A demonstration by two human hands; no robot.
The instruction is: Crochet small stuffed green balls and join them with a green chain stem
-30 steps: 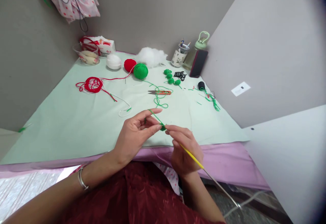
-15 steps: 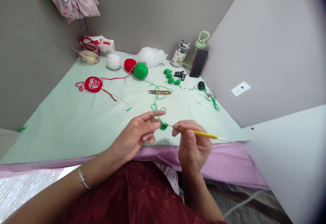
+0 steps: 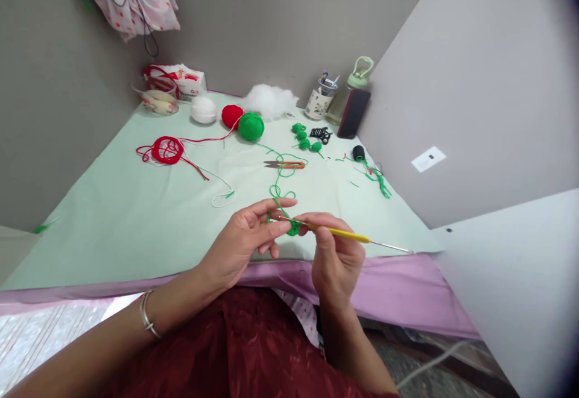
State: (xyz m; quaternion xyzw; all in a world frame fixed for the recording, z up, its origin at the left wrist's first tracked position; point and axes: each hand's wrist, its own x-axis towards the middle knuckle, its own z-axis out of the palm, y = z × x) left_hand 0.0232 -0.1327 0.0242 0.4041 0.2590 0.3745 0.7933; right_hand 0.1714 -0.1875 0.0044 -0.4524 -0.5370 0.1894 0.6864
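Between thumb and fingers, my left hand (image 3: 246, 235) pinches a small green crochet piece (image 3: 294, 227), with working yarn passing over the raised index finger. My right hand (image 3: 338, 256) is closed around the yellow handle of a crochet hook (image 3: 348, 234). The hook's thin metal tip lies across the top of the piece and reaches past it toward my left fingers. From the piece, loose green yarn (image 3: 275, 190) loops up the table to a green yarn ball (image 3: 251, 126). Thread snips (image 3: 289, 164) with orange handles lie among those loops.
A red yarn coil (image 3: 167, 150) lies left on the covered table (image 3: 136, 223). White (image 3: 203, 110) and red (image 3: 231, 116) balls and white stuffing (image 3: 271, 101) stand behind. Right are small green crocheted pieces (image 3: 304, 144), a black claw clip (image 3: 321, 135), a pen cup (image 3: 319, 102) and a phone (image 3: 354, 113).
My right hand has moved left and slightly down, bringing the hook tip farther across the green piece. My left hand has stayed almost in place.
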